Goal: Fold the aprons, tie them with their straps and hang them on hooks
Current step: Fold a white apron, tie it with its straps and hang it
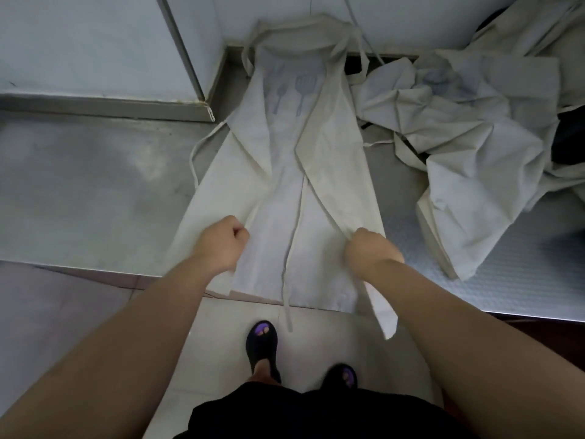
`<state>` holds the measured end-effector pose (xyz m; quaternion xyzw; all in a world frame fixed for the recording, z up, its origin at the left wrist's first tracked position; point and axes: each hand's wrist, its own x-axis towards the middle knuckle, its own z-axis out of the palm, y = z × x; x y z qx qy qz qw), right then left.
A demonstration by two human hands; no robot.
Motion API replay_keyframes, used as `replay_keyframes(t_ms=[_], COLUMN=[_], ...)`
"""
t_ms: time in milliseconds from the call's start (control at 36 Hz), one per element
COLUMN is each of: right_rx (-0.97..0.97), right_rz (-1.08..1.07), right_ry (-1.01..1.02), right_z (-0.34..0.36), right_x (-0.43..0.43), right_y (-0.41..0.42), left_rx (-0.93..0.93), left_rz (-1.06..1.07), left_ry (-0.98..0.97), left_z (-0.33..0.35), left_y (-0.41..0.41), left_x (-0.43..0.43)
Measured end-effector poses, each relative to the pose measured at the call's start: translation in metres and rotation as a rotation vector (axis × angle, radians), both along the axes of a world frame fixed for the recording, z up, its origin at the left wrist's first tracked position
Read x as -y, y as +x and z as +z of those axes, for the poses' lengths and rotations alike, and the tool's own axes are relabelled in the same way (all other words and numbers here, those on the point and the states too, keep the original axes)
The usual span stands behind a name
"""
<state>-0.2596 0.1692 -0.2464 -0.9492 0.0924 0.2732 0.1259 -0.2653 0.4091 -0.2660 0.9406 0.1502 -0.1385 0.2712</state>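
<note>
Folding step under way. Apron [285,172] lies flat on table [88,185], hem over near edge, sides turned inward. Left hand [223,240] and right hand [370,250] fisted, fingers pinching each flap's edge. Strap [292,248] runs down middle. More aprons [468,147] heaped right. Next, likely: flatten flaps, fold lengthwise.

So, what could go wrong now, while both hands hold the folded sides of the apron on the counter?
1. The apron hangs over the counter edge, so it may slide off if the left hand or right hand lets go.
2. The loose strap dangles toward the floor and could catch a foot.
3. The crumpled pile of aprons lies close, so straps may tangle.
</note>
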Motion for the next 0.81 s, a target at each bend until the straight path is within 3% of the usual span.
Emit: replay_keyframes(t_ms=[111, 222, 250, 306, 389, 444, 583, 694, 806], right_rx=[0.096, 0.136, 0.106, -0.017, -0.183, -0.146, -0.1, -0.101, -0.113], right_rz=[-0.16, -0.493, -0.469, -0.264, 0.002, -0.038, -0.148, -0.117, -0.16], right_ry=[0.407, 0.903, 0.907, 0.709, 0.399, 0.347, 0.29, 0.131, 0.116], right_z=[0.009, 0.025, 0.026, 0.021, 0.001, -0.004, -0.002, -0.004, -0.003], right_x=[-0.013, -0.039, -0.043, -0.049, -0.052, -0.052, -0.058, -0.066, -0.072], right_y=[0.02, 0.04, 0.04, 0.035, 0.018, 0.013, 0.014, 0.011, 0.013], left_rx=[0.045, -0.062, -0.091, -0.092, -0.106, -0.121, -0.011, -0.081, -0.08], left_rz=[-0.047, -0.301, -0.387, -0.453, -0.308, -0.261, -0.363, -0.478, -0.551], left_ry=[-0.257, -0.098, -0.026, -0.01, -0.277, -0.333, 0.12, 0.186, 0.207], left_z=[0.02, 0.014, 0.01, 0.004, 0.004, 0.003, -0.007, -0.007, -0.007], left_y=[0.017, 0.025, 0.024, 0.023, 0.022, 0.027, 0.045, 0.048, 0.054], left_x=[0.008, -0.001, -0.004, -0.01, -0.016, -0.022, -0.041, -0.042, -0.043])
